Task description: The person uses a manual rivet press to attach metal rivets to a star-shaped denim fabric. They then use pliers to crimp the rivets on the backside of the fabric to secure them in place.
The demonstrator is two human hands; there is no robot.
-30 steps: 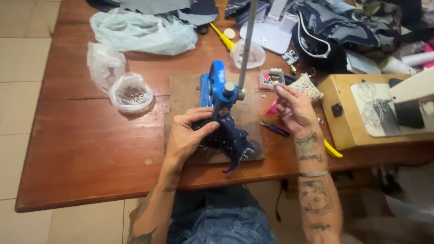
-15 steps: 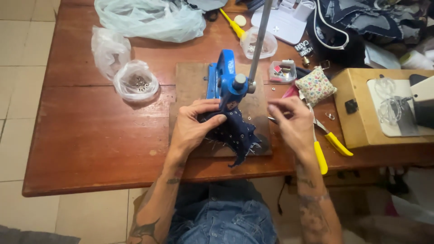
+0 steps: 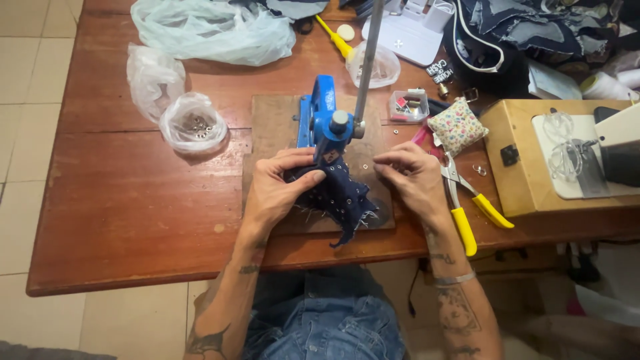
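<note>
A blue hand press (image 3: 325,120) with a long metal lever stands on a wooden board (image 3: 270,127) on the brown table. Under its head lies a dark blue fabric piece (image 3: 340,197) studded with small metal eyelets. My left hand (image 3: 277,187) grips the fabric's left side and holds it under the press. My right hand (image 3: 407,177) rests on the board just right of the fabric, fingertips pinched close to a small metal ring; whether it holds one I cannot tell.
A clear bag of metal eyelets (image 3: 193,123) lies left of the board. Yellow-handled pliers (image 3: 467,207), a floral pincushion (image 3: 457,127) and a small parts box (image 3: 408,105) sit to the right. A wooden box (image 3: 527,167) with a sewing machine stands at the far right.
My right hand has come back from the right side of the table to the board beside the fabric. My left hand stays on the fabric under the press.
</note>
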